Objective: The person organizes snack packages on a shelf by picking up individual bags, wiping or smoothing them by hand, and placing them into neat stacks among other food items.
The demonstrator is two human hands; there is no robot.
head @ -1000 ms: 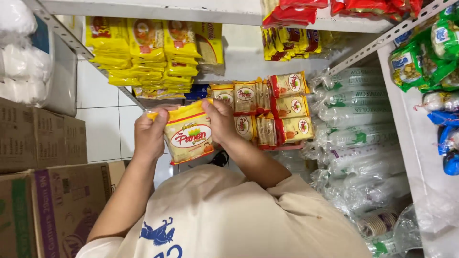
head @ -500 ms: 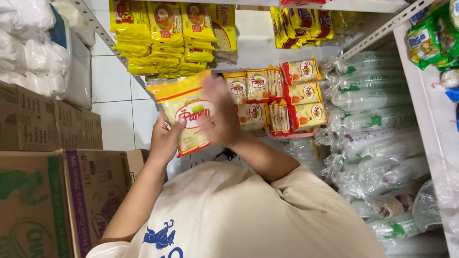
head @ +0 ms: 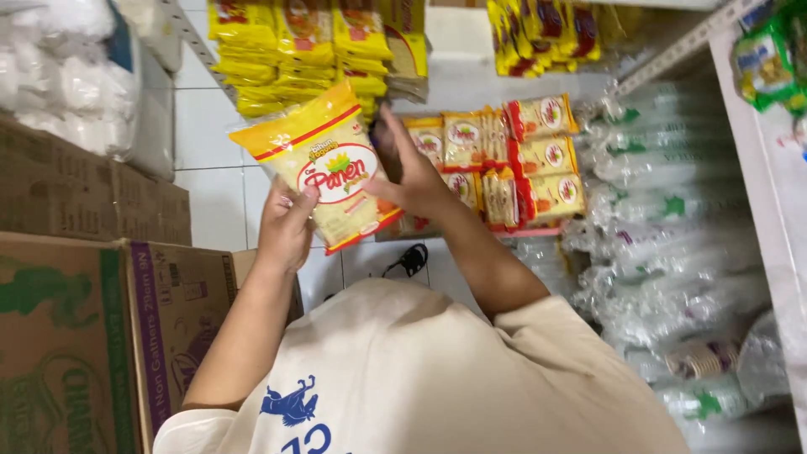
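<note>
I hold a yellow plastic food packet (head: 324, 160) with a red stripe and a white oval label, tilted, in front of a shelf. My left hand (head: 286, 223) grips its lower left edge with the thumb on the front. My right hand (head: 412, 172) rests against the packet's right side, fingers spread and blurred. Behind the packet lie stacked yellow and red packets (head: 513, 160) on the floor level of the shelf.
Rows of yellow packets (head: 303, 42) hang or lie on the upper shelf. Clear plastic bags (head: 664, 227) fill the right side beside a white shelf upright (head: 756, 193). Brown cardboard boxes (head: 84, 319) stand at the left, white wrapped bundles (head: 67, 76) above them. White floor tiles show between.
The yellow packet has shifted left and tilted more. My right hand has come off its top and moved to its right side. The view has dipped closer.
</note>
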